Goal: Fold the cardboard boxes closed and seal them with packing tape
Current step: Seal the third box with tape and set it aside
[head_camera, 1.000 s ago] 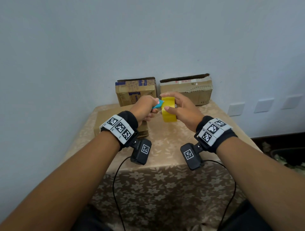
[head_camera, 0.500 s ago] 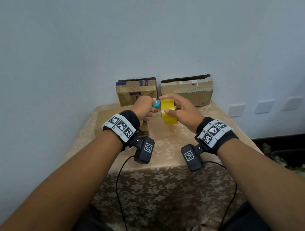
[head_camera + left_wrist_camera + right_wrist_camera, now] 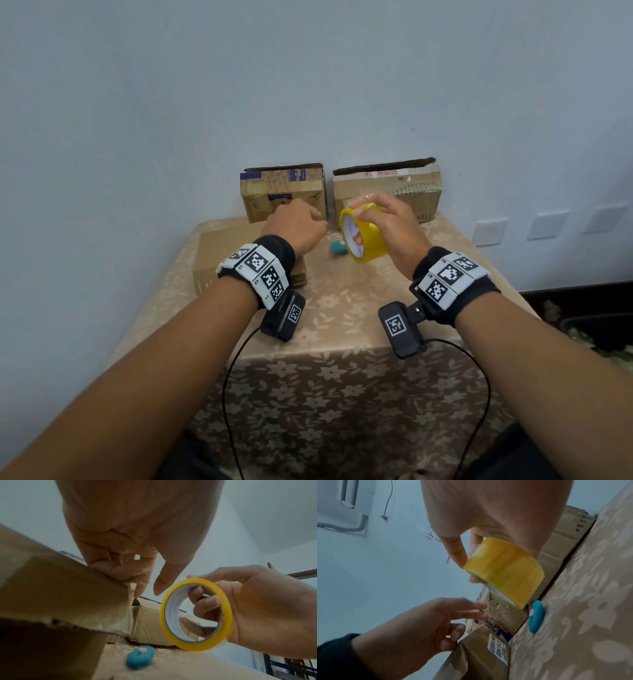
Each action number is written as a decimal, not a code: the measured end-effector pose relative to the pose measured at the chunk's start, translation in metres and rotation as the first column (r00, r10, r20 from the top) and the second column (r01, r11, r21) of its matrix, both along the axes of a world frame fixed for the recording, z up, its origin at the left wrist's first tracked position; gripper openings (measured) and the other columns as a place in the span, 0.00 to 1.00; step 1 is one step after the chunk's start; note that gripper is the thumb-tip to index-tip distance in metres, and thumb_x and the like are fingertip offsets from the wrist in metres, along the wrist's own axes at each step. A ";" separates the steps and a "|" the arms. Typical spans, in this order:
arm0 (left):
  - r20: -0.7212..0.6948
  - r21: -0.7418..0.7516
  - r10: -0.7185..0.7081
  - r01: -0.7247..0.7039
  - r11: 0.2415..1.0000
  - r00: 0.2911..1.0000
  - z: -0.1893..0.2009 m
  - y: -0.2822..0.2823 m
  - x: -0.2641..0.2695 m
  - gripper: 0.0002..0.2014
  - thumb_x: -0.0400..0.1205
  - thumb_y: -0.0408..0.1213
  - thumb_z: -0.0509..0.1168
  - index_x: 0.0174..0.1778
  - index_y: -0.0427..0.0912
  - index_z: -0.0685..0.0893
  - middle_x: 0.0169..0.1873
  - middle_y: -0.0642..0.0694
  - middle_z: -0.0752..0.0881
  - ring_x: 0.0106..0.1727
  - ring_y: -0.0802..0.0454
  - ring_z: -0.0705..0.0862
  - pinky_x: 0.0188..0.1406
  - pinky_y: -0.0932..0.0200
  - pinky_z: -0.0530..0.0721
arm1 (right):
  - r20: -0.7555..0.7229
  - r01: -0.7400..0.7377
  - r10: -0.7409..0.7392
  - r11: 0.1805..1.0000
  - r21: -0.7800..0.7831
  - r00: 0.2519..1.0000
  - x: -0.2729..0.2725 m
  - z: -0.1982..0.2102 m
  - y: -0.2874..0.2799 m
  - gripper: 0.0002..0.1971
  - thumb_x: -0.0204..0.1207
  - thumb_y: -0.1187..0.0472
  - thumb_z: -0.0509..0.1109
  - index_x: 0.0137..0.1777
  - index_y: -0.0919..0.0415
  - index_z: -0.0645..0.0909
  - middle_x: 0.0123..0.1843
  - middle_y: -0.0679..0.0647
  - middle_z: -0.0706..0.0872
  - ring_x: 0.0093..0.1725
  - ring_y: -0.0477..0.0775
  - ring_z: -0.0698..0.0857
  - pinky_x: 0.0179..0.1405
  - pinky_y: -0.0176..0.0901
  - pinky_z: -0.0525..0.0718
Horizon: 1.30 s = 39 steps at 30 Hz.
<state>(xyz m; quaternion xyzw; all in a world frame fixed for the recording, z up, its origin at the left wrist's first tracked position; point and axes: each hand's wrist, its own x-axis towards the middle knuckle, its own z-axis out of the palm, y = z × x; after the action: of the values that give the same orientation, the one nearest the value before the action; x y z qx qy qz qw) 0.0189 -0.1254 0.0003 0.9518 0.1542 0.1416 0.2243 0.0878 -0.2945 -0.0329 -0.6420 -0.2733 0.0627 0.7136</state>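
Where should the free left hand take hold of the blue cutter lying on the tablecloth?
Pinch the blue cutter across its narrow sides, coming straight down from above. It lies flat on the tablecloth, an elongated rounded body with its pink button up, so the long edges are what fingers could close on. The tape roll in the right hand hovers on its right; approach from the left hand side.

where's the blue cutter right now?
The cutter lies on the tablecloth, in no hand: in the head view it is between the left hand and the tape roll held by the right hand, before the two back boxes.
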 end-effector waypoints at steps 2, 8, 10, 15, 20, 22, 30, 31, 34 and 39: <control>0.038 -0.029 -0.002 0.003 1.000 0.999 -0.001 0.000 0.002 0.13 0.85 0.42 0.64 0.53 0.41 0.93 0.55 0.47 0.92 0.48 0.48 0.91 0.53 0.50 0.90 | -0.016 -0.003 0.004 0.999 0.051 1.000 0.002 0.000 -0.002 0.08 0.81 0.71 0.70 0.45 0.58 0.87 0.44 0.59 0.88 0.27 0.62 0.83 0.42 0.54 0.84; 0.013 -0.623 0.016 -0.005 0.782 1.000 0.009 -0.008 0.010 0.29 0.90 0.58 0.54 0.54 0.35 0.91 0.50 0.42 0.92 0.48 0.47 0.90 0.33 0.57 0.84 | 0.066 -0.083 0.078 0.993 0.085 0.995 -0.005 0.004 -0.002 0.12 0.81 0.73 0.71 0.46 0.53 0.87 0.42 0.65 0.86 0.39 0.67 0.84 0.41 0.50 0.86; 0.025 -0.708 -0.004 0.021 0.706 1.000 0.013 -0.008 0.011 0.32 0.88 0.62 0.57 0.55 0.34 0.92 0.50 0.41 0.93 0.53 0.47 0.91 0.43 0.54 0.88 | 0.118 -0.121 0.115 0.992 0.046 0.986 -0.007 0.005 -0.001 0.09 0.81 0.74 0.70 0.50 0.60 0.86 0.42 0.63 0.87 0.37 0.65 0.85 0.41 0.48 0.86; 0.170 -0.681 0.027 0.098 0.725 0.985 0.010 -0.005 0.012 0.22 0.82 0.51 0.72 0.55 0.32 0.91 0.45 0.40 0.92 0.43 0.51 0.88 0.44 0.57 0.87 | 0.161 -0.155 0.155 0.988 -0.012 0.975 -0.009 0.005 -0.001 0.05 0.81 0.73 0.72 0.54 0.66 0.85 0.45 0.59 0.88 0.37 0.63 0.85 0.39 0.48 0.87; 0.260 -0.638 0.010 0.164 0.752 0.966 0.004 0.002 0.011 0.05 0.79 0.34 0.77 0.46 0.36 0.94 0.45 0.42 0.94 0.48 0.48 0.92 0.43 0.57 0.88 | 0.178 -0.141 0.147 0.989 -0.049 0.973 -0.010 0.004 -0.001 0.06 0.81 0.72 0.72 0.53 0.62 0.87 0.51 0.67 0.89 0.45 0.66 0.86 0.42 0.45 0.88; 0.270 -0.598 0.003 0.165 0.784 0.963 0.003 0.000 0.012 0.03 0.80 0.33 0.75 0.44 0.39 0.93 0.46 0.43 0.94 0.52 0.44 0.92 0.45 0.54 0.90 | 0.173 -0.127 0.137 0.990 -0.067 0.975 -0.009 0.003 0.002 0.06 0.82 0.69 0.74 0.53 0.59 0.88 0.53 0.62 0.90 0.47 0.62 0.87 0.45 0.49 0.89; 0.415 -0.334 0.026 0.126 0.934 0.909 0.005 -0.014 0.012 0.08 0.92 0.40 0.52 0.47 0.50 0.70 0.38 0.50 0.90 0.39 0.48 0.92 0.48 0.37 0.89 | 0.091 -0.122 0.139 0.977 -0.172 0.986 -0.006 -0.004 0.004 0.03 0.82 0.66 0.75 0.53 0.62 0.87 0.44 0.75 0.88 0.33 0.56 0.86 0.46 0.49 0.86; 0.444 -0.289 0.002 0.141 0.947 0.896 0.008 -0.016 0.010 0.07 0.92 0.39 0.52 0.49 0.49 0.71 0.38 0.51 0.90 0.40 0.50 0.91 0.50 0.39 0.88 | 0.081 -0.125 0.142 0.975 -0.185 0.987 -0.008 -0.004 0.005 0.03 0.82 0.66 0.74 0.54 0.62 0.86 0.44 0.76 0.88 0.32 0.55 0.86 0.44 0.46 0.86; 0.477 -0.292 0.001 0.158 0.943 0.879 0.008 -0.018 0.012 0.08 0.92 0.36 0.53 0.48 0.49 0.72 0.35 0.51 0.90 0.41 0.51 0.90 0.52 0.40 0.88 | -0.009 -0.158 0.160 0.961 -0.229 0.987 -0.009 -0.001 0.006 0.10 0.81 0.69 0.74 0.60 0.61 0.85 0.50 0.72 0.89 0.41 0.54 0.89 0.46 0.45 0.86; 0.457 -0.347 -0.003 0.181 0.920 0.890 0.004 -0.016 0.009 0.09 0.92 0.38 0.54 0.46 0.53 0.72 0.35 0.48 0.92 0.38 0.51 0.92 0.49 0.41 0.91 | -0.171 -0.289 0.250 0.922 -0.259 0.953 -0.007 -0.005 0.008 0.28 0.77 0.82 0.69 0.73 0.57 0.75 0.62 0.69 0.89 0.65 0.70 0.89 0.67 0.73 0.84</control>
<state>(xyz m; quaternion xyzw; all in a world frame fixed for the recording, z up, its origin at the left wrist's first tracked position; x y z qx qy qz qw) 0.0282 -0.1415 0.0041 0.8380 0.0768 0.3130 0.4403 0.0807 -0.2865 -0.0383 -0.6873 -0.2986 0.2418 0.6164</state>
